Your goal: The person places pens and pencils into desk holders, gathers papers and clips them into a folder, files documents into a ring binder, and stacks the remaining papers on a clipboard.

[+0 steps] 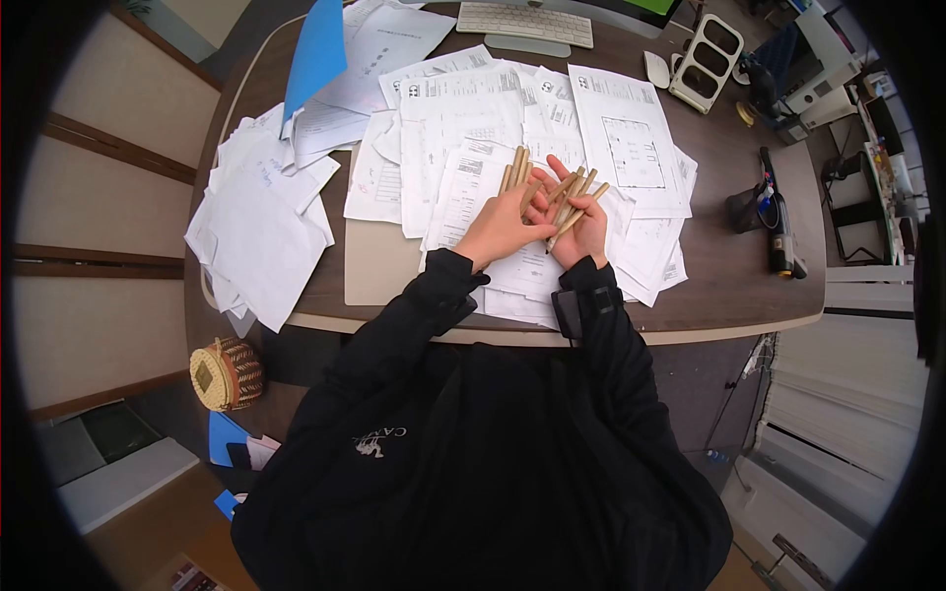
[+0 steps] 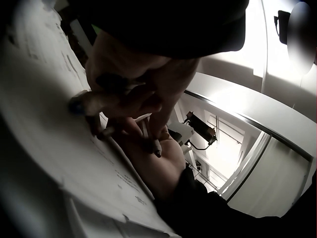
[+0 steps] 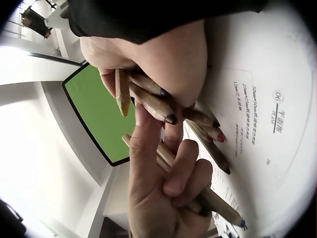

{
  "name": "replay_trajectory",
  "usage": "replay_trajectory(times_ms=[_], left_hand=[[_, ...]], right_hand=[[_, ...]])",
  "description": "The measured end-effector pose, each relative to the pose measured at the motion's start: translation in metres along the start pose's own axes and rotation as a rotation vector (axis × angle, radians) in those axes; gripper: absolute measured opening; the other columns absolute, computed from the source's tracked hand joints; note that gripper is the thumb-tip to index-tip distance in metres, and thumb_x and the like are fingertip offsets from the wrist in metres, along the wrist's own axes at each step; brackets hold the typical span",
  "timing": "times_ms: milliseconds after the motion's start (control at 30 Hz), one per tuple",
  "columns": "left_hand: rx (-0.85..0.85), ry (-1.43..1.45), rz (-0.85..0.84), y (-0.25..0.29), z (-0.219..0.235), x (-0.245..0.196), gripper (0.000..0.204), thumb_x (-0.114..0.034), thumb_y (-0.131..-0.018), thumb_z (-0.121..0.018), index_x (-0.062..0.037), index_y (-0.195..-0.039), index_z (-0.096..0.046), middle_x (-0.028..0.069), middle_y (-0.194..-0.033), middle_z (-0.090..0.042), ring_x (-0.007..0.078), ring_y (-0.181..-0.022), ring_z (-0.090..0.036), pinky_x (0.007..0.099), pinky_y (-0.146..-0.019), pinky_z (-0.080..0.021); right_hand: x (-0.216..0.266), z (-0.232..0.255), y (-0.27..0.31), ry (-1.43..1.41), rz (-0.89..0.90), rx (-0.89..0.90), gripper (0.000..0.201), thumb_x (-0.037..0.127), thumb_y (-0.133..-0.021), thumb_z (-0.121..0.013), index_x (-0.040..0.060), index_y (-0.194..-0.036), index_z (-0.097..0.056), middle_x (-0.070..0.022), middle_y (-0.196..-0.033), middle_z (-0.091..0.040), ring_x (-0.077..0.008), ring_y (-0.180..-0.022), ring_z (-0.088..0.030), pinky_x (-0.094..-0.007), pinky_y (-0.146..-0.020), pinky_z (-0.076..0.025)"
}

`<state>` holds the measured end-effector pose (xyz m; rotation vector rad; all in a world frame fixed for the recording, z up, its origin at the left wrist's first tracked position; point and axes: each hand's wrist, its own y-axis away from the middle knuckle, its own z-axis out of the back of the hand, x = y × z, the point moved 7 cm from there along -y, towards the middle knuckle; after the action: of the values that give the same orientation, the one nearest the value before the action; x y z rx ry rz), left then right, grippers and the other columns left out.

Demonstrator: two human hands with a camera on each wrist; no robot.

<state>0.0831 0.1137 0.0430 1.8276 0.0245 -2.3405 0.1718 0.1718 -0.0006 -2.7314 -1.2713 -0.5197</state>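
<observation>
Both hands are close together over the papers, among several wooden coloured pencils. In the head view, my left hand [image 1: 496,229] has curled fingers around a few pencils [image 1: 517,165] that stick out past it. My right hand [image 1: 588,234] is turned palm up and holds a bundle of pencils [image 1: 574,209] under its thumb. From the right wrist, the left hand [image 3: 171,183] grips a blue-tipped pencil [image 3: 223,209], its fingers reaching to a dark-tipped pencil [image 3: 151,105] in the right hand. A yellow-tipped pencil [image 3: 122,91] and a red-tipped one [image 3: 214,133] show nearby.
Loose printed sheets [image 1: 463,108] cover the desk's middle, and a paper pile [image 1: 261,212] lies left beside a blue folder [image 1: 317,64]. A keyboard [image 1: 527,24] and a mouse [image 1: 657,69] are at the back. A black pen holder [image 1: 746,210] stands right. A woven basket [image 1: 227,374] is lower left.
</observation>
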Motion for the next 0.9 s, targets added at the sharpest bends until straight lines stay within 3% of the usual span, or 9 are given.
replay_trajectory(times_ms=[400,500,567,600,667,733,800,900], left_hand=[[0.164,0.257,0.117,-0.006,-0.011,0.021,0.033,-0.009,-0.075,-0.073,-0.0005,-0.102,-0.057,0.0017,-0.088,-0.059,0.0094,-0.079,-0.058,0.0241,-0.074,-0.047],[0.152,0.288,0.075,-0.005,-0.006,0.018,0.032,-0.01,-0.076,-0.07,-0.001,-0.103,-0.057,0.0013,-0.083,-0.057,0.0072,-0.067,-0.054,0.0214,-0.062,-0.045],[0.207,0.385,0.27,-0.001,-0.005,0.028,0.026,-0.011,-0.081,-0.06,-0.0005,-0.105,-0.057,0.0011,-0.077,-0.055,0.0054,-0.053,-0.046,0.0194,-0.049,-0.038],[0.207,0.385,0.27,-0.001,-0.003,0.029,0.026,-0.011,-0.081,-0.06,-0.0005,-0.105,-0.057,0.0011,-0.077,-0.055,0.0054,-0.053,-0.046,0.0194,-0.049,-0.038],[0.228,0.684,0.344,0.0,-0.004,0.033,0.024,-0.013,-0.087,-0.047,-0.0006,-0.106,-0.055,0.0006,-0.071,-0.052,0.0049,-0.045,-0.038,0.0192,-0.041,-0.031],[0.251,0.789,0.333,0.0,0.003,0.033,0.024,-0.014,-0.089,-0.042,-0.0007,-0.105,-0.055,-0.0005,-0.069,-0.049,0.0048,-0.045,-0.037,0.0189,-0.04,-0.03],[0.274,0.894,0.321,0.0,0.006,0.032,0.026,-0.016,-0.091,-0.037,-0.0008,-0.104,-0.054,-0.0017,-0.067,-0.047,0.0047,-0.045,-0.037,0.0187,-0.04,-0.029],[0.165,0.938,0.354,0.0,0.017,0.031,0.024,-0.024,-0.097,-0.036,-0.0057,-0.089,-0.049,-0.004,-0.061,-0.038,0.0044,-0.045,-0.034,0.0197,-0.039,-0.025]], right_hand=[[-0.002,0.0,0.001,0.062,-0.025,-0.078,0.066,0.017,-0.078,-0.039,-0.0034,-0.14,-0.034,-0.0204,-0.129,-0.047,-0.0313,-0.118,-0.048,-0.0445,-0.103,-0.04],[-0.004,0.007,-0.001,0.041,-0.025,-0.093,0.066,0.017,-0.078,-0.039,-0.0044,-0.14,-0.034,-0.0208,-0.128,-0.048,-0.0317,-0.117,-0.049,-0.0444,-0.104,-0.039],[-0.004,0.013,-0.002,0.03,-0.021,-0.099,0.065,0.017,-0.078,-0.039,-0.0048,-0.139,-0.034,-0.021,-0.127,-0.049,-0.0317,-0.117,-0.049,-0.0443,-0.104,-0.039],[-0.004,0.014,-0.003,0.027,-0.02,-0.094,0.065,0.016,-0.078,-0.039,-0.0048,-0.139,-0.034,-0.0211,-0.125,-0.05,-0.0314,-0.116,-0.05,-0.0442,-0.104,-0.039],[-0.004,0.014,-0.003,0.024,-0.02,-0.089,0.064,0.016,-0.078,-0.038,-0.0049,-0.139,-0.035,-0.0212,-0.124,-0.051,-0.0312,-0.114,-0.051,-0.0442,-0.104,-0.039],[-0.004,0.015,-0.002,0.009,-0.012,-0.125,0.062,0.014,-0.079,-0.04,-0.0044,-0.138,-0.037,-0.0182,-0.12,-0.052,-0.0283,-0.104,-0.053,-0.0406,-0.098,-0.04],[-0.004,0.016,-0.003,0.033,-0.008,-0.159,0.061,0.014,-0.079,-0.04,-0.0037,-0.138,-0.037,-0.0176,-0.118,-0.053,-0.0276,-0.104,-0.053,-0.0399,-0.096,-0.041],[-0.004,0.015,-0.002,0.057,-0.012,-0.181,0.06,0.014,-0.08,-0.04,-0.0027,-0.138,-0.038,-0.0159,-0.114,-0.056,-0.0259,-0.103,-0.054,-0.0385,-0.092,-0.042]])
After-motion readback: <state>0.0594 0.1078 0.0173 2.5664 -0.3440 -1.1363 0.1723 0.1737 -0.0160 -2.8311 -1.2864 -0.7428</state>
